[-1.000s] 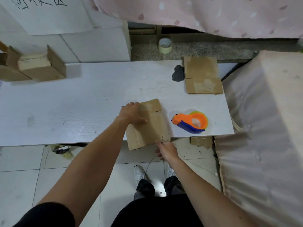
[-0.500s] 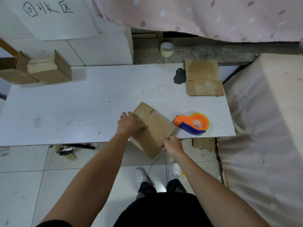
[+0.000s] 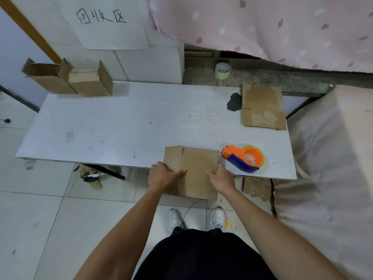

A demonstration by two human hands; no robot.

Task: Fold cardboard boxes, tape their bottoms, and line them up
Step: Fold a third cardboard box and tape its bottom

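Note:
A flattened brown cardboard box (image 3: 198,168) lies half over the near edge of the white table (image 3: 121,126), its long side running toward me. My left hand (image 3: 164,176) grips its left edge, thumb on top. My right hand (image 3: 222,178) grips its right edge. An orange and blue tape dispenser (image 3: 243,159) sits just right of the box on the table. Two folded boxes (image 3: 70,79) stand side by side at the table's far left corner. Another flat box (image 3: 262,107) lies at the far right.
A roll of tape (image 3: 222,70) stands on the stone ledge behind the table. A dark lump (image 3: 234,102) lies beside the far flat box. A padded surface (image 3: 333,158) borders the table on the right. Cardboard scraps (image 3: 256,187) and litter (image 3: 90,175) lie on the tiled floor.
The flat box has turned from a diagonal to square with the table edge and come nearer me. My right hand moved from its near corner to its right edge.

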